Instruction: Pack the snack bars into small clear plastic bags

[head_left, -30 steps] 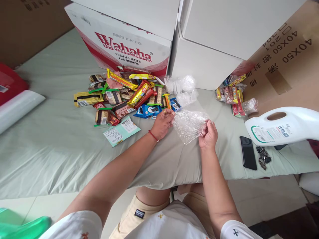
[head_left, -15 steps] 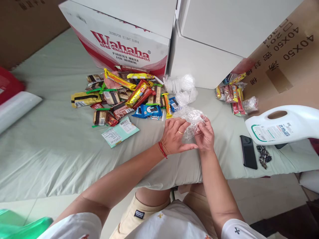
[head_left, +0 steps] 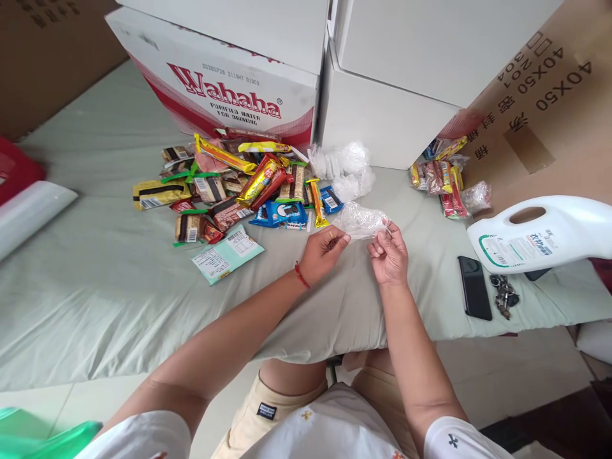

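A crumpled clear plastic bag (head_left: 361,220) stretches between my two hands. My left hand (head_left: 321,255), with a ring and a red cord at the wrist, pinches the bag's left end. The fingertips of my right hand (head_left: 389,255) are closed on its right end. Just beyond lie more crumpled clear bags (head_left: 352,162). To the left spreads a pile of wrapped snacks, among them a blue packet (head_left: 285,212), a yellow bar (head_left: 317,203) and a yellow-and-red bar (head_left: 261,182). A pale green packet (head_left: 228,254) lies in front of the pile.
Behind the snacks stands a Wahaha water carton (head_left: 229,89), with a white box (head_left: 382,108) beside it. At right are bagged snacks (head_left: 444,182), a white detergent jug (head_left: 545,236), a phone (head_left: 475,288) and keys (head_left: 504,296). A brown carton (head_left: 549,127) borders the right.
My hands have moved apart, the left one shifting left and curling its spread fingers into a pinch. The clear bag is now drawn out lengthwise between them.
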Demonstrator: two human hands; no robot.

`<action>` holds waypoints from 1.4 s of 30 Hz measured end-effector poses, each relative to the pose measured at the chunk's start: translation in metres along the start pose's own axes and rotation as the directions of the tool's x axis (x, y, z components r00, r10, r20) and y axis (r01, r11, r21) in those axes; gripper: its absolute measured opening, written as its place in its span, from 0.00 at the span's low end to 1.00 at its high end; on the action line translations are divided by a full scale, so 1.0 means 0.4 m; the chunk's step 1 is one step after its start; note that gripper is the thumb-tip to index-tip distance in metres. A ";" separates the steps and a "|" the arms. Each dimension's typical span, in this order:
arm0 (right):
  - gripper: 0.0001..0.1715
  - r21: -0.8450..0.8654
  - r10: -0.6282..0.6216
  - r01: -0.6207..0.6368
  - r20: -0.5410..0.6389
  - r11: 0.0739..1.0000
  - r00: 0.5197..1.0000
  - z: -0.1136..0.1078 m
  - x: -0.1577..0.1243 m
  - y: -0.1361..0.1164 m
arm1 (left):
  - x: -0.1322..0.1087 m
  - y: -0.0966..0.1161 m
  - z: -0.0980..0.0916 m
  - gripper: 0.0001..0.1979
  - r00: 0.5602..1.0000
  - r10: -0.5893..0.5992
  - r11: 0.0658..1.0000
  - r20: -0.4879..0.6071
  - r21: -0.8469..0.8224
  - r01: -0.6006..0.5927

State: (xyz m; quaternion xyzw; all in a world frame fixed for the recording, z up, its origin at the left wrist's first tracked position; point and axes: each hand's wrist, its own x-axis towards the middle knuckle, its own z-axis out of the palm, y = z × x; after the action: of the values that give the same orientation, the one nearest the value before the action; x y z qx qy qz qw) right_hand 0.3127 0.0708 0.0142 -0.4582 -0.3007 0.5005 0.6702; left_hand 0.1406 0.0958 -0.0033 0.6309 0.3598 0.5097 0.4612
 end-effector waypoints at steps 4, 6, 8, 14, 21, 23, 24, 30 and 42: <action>0.24 0.015 0.001 -0.001 0.024 1.000 1.000 -0.004 0.003 0.001 | 0.012 -0.008 -0.004 0.26 0.990 -0.140 0.969 -0.004 -0.207 0.136; 0.21 0.028 -0.012 0.011 0.034 1.000 0.999 -0.006 0.003 0.002 | 0.019 -0.019 -0.007 0.27 0.974 -0.225 0.929 -0.009 -0.302 0.212; 0.19 0.013 -0.033 0.033 0.020 0.999 0.999 -0.007 0.002 0.007 | 0.025 -0.031 -0.009 0.26 0.953 -0.303 0.884 -0.028 -0.382 0.270; 0.19 -0.315 -0.123 0.154 0.114 0.937 0.986 0.006 -0.021 0.045 | 0.029 -0.035 -0.010 0.24 0.950 -0.313 0.846 -0.006 -0.455 0.276; 0.16 -0.539 -0.115 0.255 0.279 0.803 0.953 0.026 -0.038 0.082 | 0.024 -0.027 -0.007 0.21 0.963 -0.250 0.848 0.095 -0.458 0.266; 0.14 -0.511 -0.095 0.224 0.265 0.830 0.959 0.022 -0.034 0.081 | 0.026 -0.029 -0.007 0.21 0.963 -0.248 0.845 0.108 -0.461 0.270; 0.14 -0.501 -0.091 0.212 0.254 0.839 0.963 0.019 -0.031 0.079 | 0.027 -0.030 -0.008 0.21 0.962 -0.250 0.844 0.109 -0.462 0.271; 0.16 -0.475 -0.111 0.179 0.167 0.862 0.980 0.004 -0.025 0.069 | 0.030 -0.033 -0.011 0.22 0.946 -0.319 0.817 0.055 -0.490 0.304; 0.16 -0.500 -0.163 0.232 0.178 0.834 0.970 0.010 -0.024 0.079 | 0.021 -0.030 0.006 0.18 0.947 -0.301 0.840 0.110 -0.439 0.318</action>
State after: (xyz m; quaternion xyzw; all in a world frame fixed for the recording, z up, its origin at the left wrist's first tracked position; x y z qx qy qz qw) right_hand 0.2938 0.0654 -0.0124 -0.5547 -0.5122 0.3574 0.5497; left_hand 0.1449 0.1070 -0.0123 0.4493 0.3201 0.4865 0.6775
